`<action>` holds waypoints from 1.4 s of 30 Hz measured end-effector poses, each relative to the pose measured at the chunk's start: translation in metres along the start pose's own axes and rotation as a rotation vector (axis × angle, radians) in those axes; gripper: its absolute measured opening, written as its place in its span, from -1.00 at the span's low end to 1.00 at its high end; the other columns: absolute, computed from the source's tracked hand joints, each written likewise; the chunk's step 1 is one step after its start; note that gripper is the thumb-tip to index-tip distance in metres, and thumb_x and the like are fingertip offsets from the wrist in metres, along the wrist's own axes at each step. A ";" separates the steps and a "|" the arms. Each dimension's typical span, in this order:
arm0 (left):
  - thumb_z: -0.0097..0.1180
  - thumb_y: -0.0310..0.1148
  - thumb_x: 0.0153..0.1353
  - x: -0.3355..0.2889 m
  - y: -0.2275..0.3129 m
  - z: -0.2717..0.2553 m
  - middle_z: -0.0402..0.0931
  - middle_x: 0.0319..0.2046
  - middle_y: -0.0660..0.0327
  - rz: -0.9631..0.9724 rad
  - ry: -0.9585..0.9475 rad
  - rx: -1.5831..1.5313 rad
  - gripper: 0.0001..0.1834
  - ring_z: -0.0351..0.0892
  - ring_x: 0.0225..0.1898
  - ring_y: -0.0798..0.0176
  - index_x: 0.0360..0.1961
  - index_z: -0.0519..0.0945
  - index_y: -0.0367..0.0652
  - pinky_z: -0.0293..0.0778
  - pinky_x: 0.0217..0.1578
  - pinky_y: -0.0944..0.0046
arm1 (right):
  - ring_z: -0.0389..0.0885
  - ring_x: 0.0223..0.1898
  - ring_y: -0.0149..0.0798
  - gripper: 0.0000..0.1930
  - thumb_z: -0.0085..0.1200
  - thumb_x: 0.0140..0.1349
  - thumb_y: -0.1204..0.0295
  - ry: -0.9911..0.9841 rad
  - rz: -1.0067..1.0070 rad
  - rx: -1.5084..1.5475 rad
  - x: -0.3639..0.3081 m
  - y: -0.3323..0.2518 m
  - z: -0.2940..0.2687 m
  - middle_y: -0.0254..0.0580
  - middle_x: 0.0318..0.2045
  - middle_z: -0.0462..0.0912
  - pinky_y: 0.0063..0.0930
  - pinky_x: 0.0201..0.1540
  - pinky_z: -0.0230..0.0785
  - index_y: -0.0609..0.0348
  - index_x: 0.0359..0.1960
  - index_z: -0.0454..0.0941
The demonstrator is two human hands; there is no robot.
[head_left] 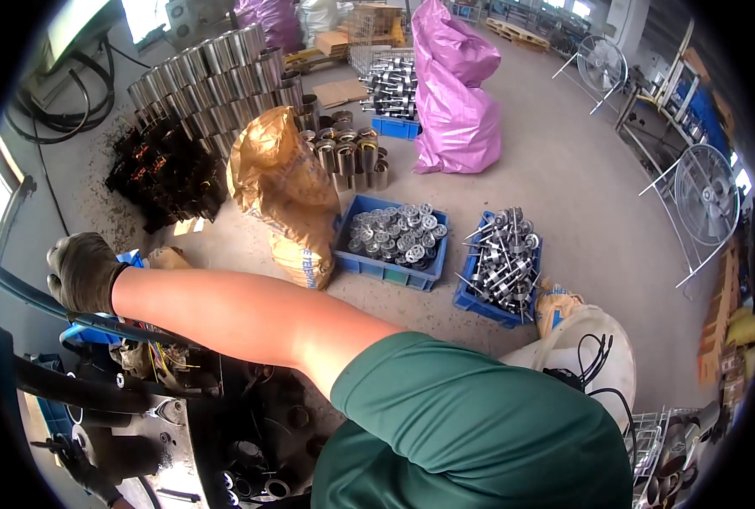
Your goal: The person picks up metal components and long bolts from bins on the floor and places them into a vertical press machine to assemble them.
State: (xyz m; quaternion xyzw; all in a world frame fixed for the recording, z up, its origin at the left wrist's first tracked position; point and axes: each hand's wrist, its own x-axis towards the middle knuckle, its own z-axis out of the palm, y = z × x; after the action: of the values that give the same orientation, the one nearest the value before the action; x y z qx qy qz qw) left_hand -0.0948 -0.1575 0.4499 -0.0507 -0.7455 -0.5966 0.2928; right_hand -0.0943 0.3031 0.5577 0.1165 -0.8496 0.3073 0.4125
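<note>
My right arm, in a green short sleeve (479, 407), stretches across to the left. At its end my right hand (82, 276), in a dark grey work glove, is closed with the fingers curled; what lies inside the grip is hidden. A dark blue bar or hose (21, 293) runs beside this hand and under the wrist. At the lower left my left hand (85, 471), also in a dark glove, has its fingers stretched out over the worktop, near a dark metal cylinder (119, 454). A metal plate (178, 445) with small parts lies to its right. Coloured wires (165, 365) show below my right forearm.
On the floor stand a blue crate of round metal parts (394, 233), another of shafted rotors (505, 259), a brown sack (280, 191) and a tall pink sack (455, 93). Stacked metal cylinders (216, 85) are behind. A white tub (606, 339) and floor fans (707, 193) stand right.
</note>
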 end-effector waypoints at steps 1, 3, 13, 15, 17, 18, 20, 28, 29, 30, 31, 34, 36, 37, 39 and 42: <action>-0.28 -0.40 0.63 0.026 -0.029 -0.133 0.27 0.50 0.06 0.238 -0.023 0.062 -0.47 0.37 0.43 0.07 0.56 0.22 -0.17 0.36 0.41 0.11 | 0.74 -0.25 0.03 -0.72 0.15 0.25 0.22 0.084 -0.104 0.161 0.010 -0.056 0.002 0.04 -0.36 0.71 -0.05 -0.12 0.57 0.22 -0.30 0.67; -0.22 -0.40 0.62 0.002 -0.050 -0.119 0.27 0.50 0.03 0.123 -0.166 0.021 -0.46 0.36 0.43 0.04 0.57 0.19 -0.18 0.36 0.42 0.09 | 0.73 -0.24 0.06 -0.72 0.15 0.25 0.24 0.159 -0.054 0.256 -0.011 -0.041 -0.012 0.06 -0.34 0.71 -0.05 -0.11 0.57 0.24 -0.29 0.67; 0.45 -0.02 0.24 -0.325 0.099 0.146 0.43 0.32 0.04 -0.309 -0.472 -0.247 0.07 0.48 0.28 0.11 0.58 0.09 -0.19 0.57 0.22 0.16 | 0.35 -0.33 -0.58 -0.61 0.00 0.52 -0.07 -0.136 1.093 1.492 -0.278 -0.029 -0.097 -0.52 -0.29 0.44 -0.67 -0.29 0.30 -0.06 0.05 0.50; 0.46 0.10 0.19 -0.315 0.142 0.189 0.33 0.32 0.07 0.001 -0.666 -0.139 0.00 0.46 0.29 0.06 0.47 0.30 -0.26 0.46 0.28 0.11 | 0.47 -0.23 -0.60 -0.52 0.15 0.44 -0.04 -0.233 0.934 1.654 -0.313 -0.041 -0.081 -0.47 -0.18 0.52 -0.66 -0.33 0.39 -0.03 0.19 0.47; 0.37 0.18 0.24 -0.302 0.164 0.203 0.25 0.36 0.07 0.084 -0.789 -0.033 -0.06 0.44 0.28 0.07 0.41 0.39 -0.29 0.42 0.28 0.10 | 0.54 -0.28 -0.59 -0.51 0.25 0.38 0.03 -0.303 1.158 1.745 -0.312 -0.036 -0.098 -0.46 -0.27 0.57 -0.62 -0.44 0.42 -0.01 0.20 0.47; 0.30 0.21 0.28 -0.296 0.178 0.208 0.22 0.38 0.07 0.074 -0.848 0.019 -0.09 0.43 0.28 0.08 0.39 0.41 -0.30 0.42 0.27 0.10 | 0.58 -0.32 -0.58 -0.49 0.30 0.35 0.07 -0.278 1.287 1.782 -0.315 -0.017 -0.097 -0.45 -0.33 0.58 -0.61 -0.48 0.42 0.00 0.21 0.47; 0.18 0.07 0.40 -0.290 0.189 0.217 0.37 0.29 0.02 0.237 -0.797 0.094 -0.29 0.45 0.23 0.07 0.32 0.48 -0.31 0.38 0.28 0.08 | 0.59 -0.41 -0.55 -0.43 0.44 0.22 0.21 -0.031 1.124 1.530 -0.301 0.010 -0.140 -0.42 -0.38 0.60 -0.64 -0.49 0.44 -0.01 0.22 0.47; 0.21 -0.19 0.44 -0.322 0.051 0.158 0.52 0.13 0.18 -0.136 -0.772 0.159 -0.51 0.52 0.12 0.19 0.25 0.54 -0.28 0.41 0.25 0.16 | 0.56 -0.36 -0.56 -0.67 0.22 0.45 0.14 0.835 0.391 0.527 -0.338 0.221 -0.298 -0.41 -0.27 0.62 -0.65 -0.36 0.49 0.00 0.09 0.53; 0.23 -0.22 0.43 -0.327 0.043 0.156 0.52 0.11 0.20 -0.162 -0.794 0.221 -0.53 0.51 0.10 0.21 0.24 0.55 -0.27 0.41 0.24 0.18 | 0.47 -0.43 -0.54 -0.80 0.17 0.48 0.32 1.000 0.468 0.442 -0.367 0.266 -0.331 -0.48 -0.40 0.55 -0.63 -0.43 0.38 0.00 0.05 0.51; 0.21 -0.27 0.43 -0.333 0.032 0.151 0.52 0.11 0.19 -0.177 -0.813 0.261 -0.57 0.51 0.12 0.19 0.23 0.56 -0.26 0.39 0.26 0.17 | 0.42 -0.51 -0.53 -0.86 0.13 0.49 0.36 1.183 0.607 0.301 -0.396 0.298 -0.366 -0.47 -0.45 0.54 -0.63 -0.50 0.35 0.04 -0.03 0.48; 0.20 -0.30 0.43 -0.341 0.015 0.145 0.52 0.11 0.18 -0.184 -0.817 0.272 -0.59 0.50 0.12 0.18 0.22 0.57 -0.26 0.39 0.27 0.17 | 0.43 -0.58 -0.49 -0.93 0.08 0.41 0.45 1.335 0.524 0.114 -0.426 0.324 -0.402 -0.43 -0.53 0.50 -0.55 -0.58 0.30 0.11 -0.15 0.53; 0.12 -0.50 0.42 -0.361 -0.012 0.122 0.52 0.10 0.19 -0.306 -0.840 0.289 -0.63 0.51 0.13 0.20 0.23 0.56 -0.26 0.40 0.26 0.21 | 0.56 -0.46 -0.31 -0.85 0.08 0.43 0.34 1.610 0.911 -0.404 -0.508 0.353 -0.490 -0.25 -0.40 0.64 -0.42 -0.41 0.47 0.17 -0.17 0.55; 0.10 -0.60 0.40 -0.378 -0.051 0.094 0.52 0.09 0.22 -0.439 -0.806 0.236 -0.62 0.53 0.10 0.24 0.23 0.56 -0.25 0.44 0.21 0.27 | 0.71 -0.33 -0.14 -0.79 0.02 0.40 0.34 1.707 1.336 -0.757 -0.553 0.340 -0.511 -0.08 -0.32 0.72 -0.27 -0.24 0.60 0.22 -0.20 0.62; 0.07 -0.66 0.39 -0.383 -0.055 0.098 0.51 0.06 0.25 -0.386 -0.826 0.247 -0.61 0.54 0.05 0.29 0.22 0.56 -0.25 0.47 0.16 0.32 | 0.72 -0.26 -0.06 -0.67 0.20 0.28 0.22 1.767 1.430 -0.756 -0.602 0.337 -0.542 0.01 -0.21 0.72 -0.17 -0.21 0.60 0.22 -0.10 0.60; 0.06 -0.67 0.39 -0.386 -0.065 0.098 0.53 0.06 0.25 -0.358 -0.884 0.277 -0.61 0.54 0.06 0.31 0.21 0.56 -0.23 0.48 0.16 0.32 | 0.76 -0.19 -0.03 -0.52 0.31 0.19 0.15 1.731 1.679 -0.862 -0.672 0.323 -0.575 0.08 -0.11 0.75 -0.16 -0.16 0.62 0.22 0.04 0.60; 0.08 -0.66 0.40 -0.389 -0.074 0.083 0.54 0.07 0.23 -0.356 -0.880 0.357 -0.62 0.54 0.08 0.31 0.22 0.55 -0.23 0.48 0.16 0.32 | 0.78 -0.18 -0.05 -0.49 0.22 0.22 0.15 1.551 1.942 -0.931 -0.694 0.315 -0.546 0.10 -0.06 0.76 -0.21 -0.10 0.63 0.20 0.12 0.61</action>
State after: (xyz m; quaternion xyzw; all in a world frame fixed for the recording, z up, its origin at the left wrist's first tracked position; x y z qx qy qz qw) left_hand 0.1625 0.0046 0.1834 -0.1188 -0.8857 -0.4226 -0.1512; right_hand 0.5455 0.8492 0.1442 -0.8899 -0.1585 0.1440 0.4027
